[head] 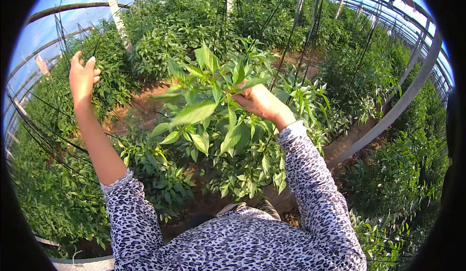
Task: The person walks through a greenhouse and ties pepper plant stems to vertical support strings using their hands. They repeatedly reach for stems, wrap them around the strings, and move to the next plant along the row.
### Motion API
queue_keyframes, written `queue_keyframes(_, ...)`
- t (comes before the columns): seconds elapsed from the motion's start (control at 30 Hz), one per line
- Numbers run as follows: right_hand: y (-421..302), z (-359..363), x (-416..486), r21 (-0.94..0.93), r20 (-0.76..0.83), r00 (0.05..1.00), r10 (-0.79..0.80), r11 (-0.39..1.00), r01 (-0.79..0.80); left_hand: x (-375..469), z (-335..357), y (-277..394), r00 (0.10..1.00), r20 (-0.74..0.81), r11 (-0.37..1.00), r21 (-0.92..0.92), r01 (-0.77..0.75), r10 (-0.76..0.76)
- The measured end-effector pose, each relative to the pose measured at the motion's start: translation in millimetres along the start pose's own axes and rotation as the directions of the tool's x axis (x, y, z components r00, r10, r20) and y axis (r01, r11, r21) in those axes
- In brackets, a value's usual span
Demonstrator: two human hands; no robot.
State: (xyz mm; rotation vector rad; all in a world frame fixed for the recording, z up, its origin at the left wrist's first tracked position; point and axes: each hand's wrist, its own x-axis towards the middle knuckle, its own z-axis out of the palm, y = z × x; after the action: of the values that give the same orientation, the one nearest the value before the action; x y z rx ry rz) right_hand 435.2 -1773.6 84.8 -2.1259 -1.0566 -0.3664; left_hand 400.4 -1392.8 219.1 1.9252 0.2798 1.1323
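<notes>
My right hand (pixel 256 100) grips a leafy upper stem of a pepper plant (pixel 194 112) straight in front of me. The leaves partly cover its fingertips. Small pale buds or flowers show among the broad green leaves, and some nearer leaves are blurred. Off to the left, my left hand (pixel 84 73) is raised, with thumb and index finger apart and the other fingers curled. Nothing is visible in it. Behind that hand stand more pepper plants (pixel 113 85) and thin dark strings (pixel 62 34).
Dark support strings (pixel 313 27) hang close to the right of the held plant. A pale curved post (pixel 397 114) slants up on the right. Bare soil (pixel 145 101) runs between the plant rows. White posts (pixel 118 20) and roof poles (pixel 78 6) frame the greenhouse.
</notes>
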Motion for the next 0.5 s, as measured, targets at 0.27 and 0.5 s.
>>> queue_keyframes(0.27, -13.2, 14.7, -45.1, 0.115, -0.031, 1.0, 0.005, 0.993, -0.001, -133.3, 11.3, 92.9, 0.812, 0.312, 0.712, -0.681, -0.171, 0.493)
queue_keyframes(0.5, -8.3, 5.5, -33.8, -0.093, -0.072, 0.951, -0.302, 0.951, 0.295, -142.4, 189.2, 117.8, 0.452, 0.775, 0.83, -0.545, 0.122, 0.442)
